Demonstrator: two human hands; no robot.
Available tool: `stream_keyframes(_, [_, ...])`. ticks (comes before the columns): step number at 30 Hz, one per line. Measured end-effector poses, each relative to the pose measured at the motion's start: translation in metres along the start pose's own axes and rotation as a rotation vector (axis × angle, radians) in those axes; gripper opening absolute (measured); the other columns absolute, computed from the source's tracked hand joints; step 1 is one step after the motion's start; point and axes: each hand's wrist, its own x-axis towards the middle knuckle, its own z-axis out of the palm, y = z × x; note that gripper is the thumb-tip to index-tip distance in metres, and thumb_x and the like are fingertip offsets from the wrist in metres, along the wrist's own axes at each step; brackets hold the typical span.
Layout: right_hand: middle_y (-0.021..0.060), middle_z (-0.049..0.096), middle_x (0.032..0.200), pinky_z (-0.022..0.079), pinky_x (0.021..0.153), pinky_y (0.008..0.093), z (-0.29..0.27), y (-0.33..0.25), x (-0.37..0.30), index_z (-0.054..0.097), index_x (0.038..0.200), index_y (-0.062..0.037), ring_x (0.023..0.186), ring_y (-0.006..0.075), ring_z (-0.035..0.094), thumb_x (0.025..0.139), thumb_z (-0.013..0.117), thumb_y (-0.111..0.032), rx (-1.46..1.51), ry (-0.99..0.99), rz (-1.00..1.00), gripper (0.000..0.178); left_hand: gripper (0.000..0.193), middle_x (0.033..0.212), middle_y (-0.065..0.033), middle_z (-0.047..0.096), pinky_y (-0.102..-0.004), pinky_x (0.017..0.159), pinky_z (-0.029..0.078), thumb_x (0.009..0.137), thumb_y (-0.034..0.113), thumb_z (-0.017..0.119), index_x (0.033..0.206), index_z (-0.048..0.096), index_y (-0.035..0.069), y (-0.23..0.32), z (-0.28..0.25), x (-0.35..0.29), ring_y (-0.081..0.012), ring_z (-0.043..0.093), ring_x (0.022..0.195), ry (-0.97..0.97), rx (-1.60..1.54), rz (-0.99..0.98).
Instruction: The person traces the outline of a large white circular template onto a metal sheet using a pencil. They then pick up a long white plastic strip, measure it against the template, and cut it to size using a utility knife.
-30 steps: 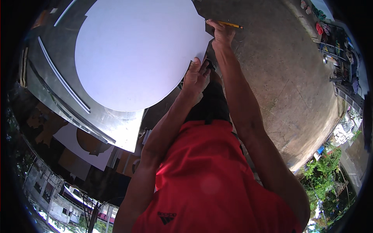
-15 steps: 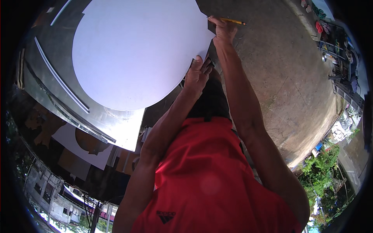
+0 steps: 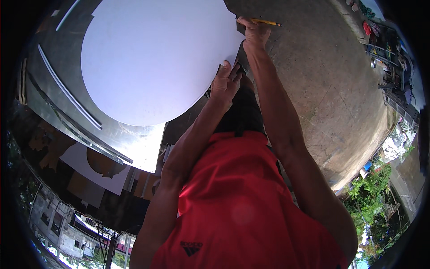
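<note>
Left of the fingers (image 3: pixel 234 74) lies a table (image 3: pixel 145 145), and over it — reaching up to them — a white sheet (image 3: pixel 152 67), its edge pinched by the left hand (image 3: pixel 224 85), thumb on top, fingers bent close, while the right hand (image 3: pixel 256 36), curled nearly closed just beyond, holds a pencil (image 3: pixel 268 22).

The white sheet (image 3: pixel 156 62) runs out of view past the upper edge.
</note>
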Motion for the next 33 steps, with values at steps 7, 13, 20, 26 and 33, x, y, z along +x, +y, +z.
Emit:
stream_keyframes(7, [0.0143, 0.071, 0.081, 0.055, 0.075, 0.0309, -0.006, 0.004, -0.008, 0.068, 0.083, 0.0077, 0.074, 0.0223, 0.07, 0.071, 0.074, 0.002, -0.043, -0.033, -0.033, 0.014, 0.059, 0.141, -0.0028, 0.049, -0.0461, 0.113, 0.019, 0.09, 0.042, 0.066, 0.138, 0.044, 0.015, 0.0, -0.003, 0.002, -0.0209, 0.034, 0.135, 0.005, -0.017, -0.008])
stream_keyframes(13, [0.0037, 0.069, 0.079, 0.049, 0.067, 0.0318, -0.009, -0.003, -0.017, 0.071, 0.079, -0.0013, 0.07, 0.0158, 0.063, 0.059, 0.08, -0.004, -0.1, -0.02, 0.012, 0.022, 0.055, 0.137, -0.0018, 0.051, -0.0445, 0.111, 0.023, 0.09, 0.041, 0.067, 0.135, 0.047, 0.016, 0.002, 0.002, -0.002, -0.0201, 0.038, 0.131, 0.032, -0.016, -0.005])
stream_keyframes(20, [0.01, 0.071, 0.08, 0.052, 0.07, 0.0307, -0.017, -0.003, -0.026, 0.07, 0.082, 0.004, 0.069, 0.019, 0.067, 0.067, 0.078, -0.002, -0.206, -0.033, -0.048, 0.018, 0.047, 0.132, -0.0012, 0.054, -0.0438, 0.107, 0.027, 0.091, 0.039, 0.065, 0.13, 0.051, 0.016, 0.001, 0.0, 0.001, -0.0196, 0.041, 0.126, 0.037, -0.04, 0.004])
stream_keyframes(26, [0.01, 0.071, 0.08, 0.051, 0.069, 0.0305, -0.022, 0.001, -0.028, 0.07, 0.082, 0.0035, 0.069, 0.0187, 0.067, 0.067, 0.078, -0.002, -0.165, -0.051, -0.07, 0.018, 0.043, 0.129, -0.0018, 0.056, -0.044, 0.107, 0.027, 0.091, 0.038, 0.066, 0.126, 0.054, 0.015, -0.001, 0.0, 0.002, -0.02, 0.042, 0.127, 0.042, -0.061, 0.013])
stream_keyframes(33, [0.0106, 0.071, 0.082, 0.052, 0.072, 0.0292, -0.025, -0.015, -0.03, 0.07, 0.082, 0.003, 0.073, 0.0185, 0.068, 0.071, 0.077, -0.003, 0.019, -0.142, 0.099, 0.014, 0.048, 0.129, -0.0027, 0.058, -0.0437, 0.107, 0.027, 0.089, 0.04, 0.068, 0.128, 0.053, 0.015, 0.003, 0.0, 0.0, -0.0212, 0.042, 0.128, 0.051, -0.035, 0.04])
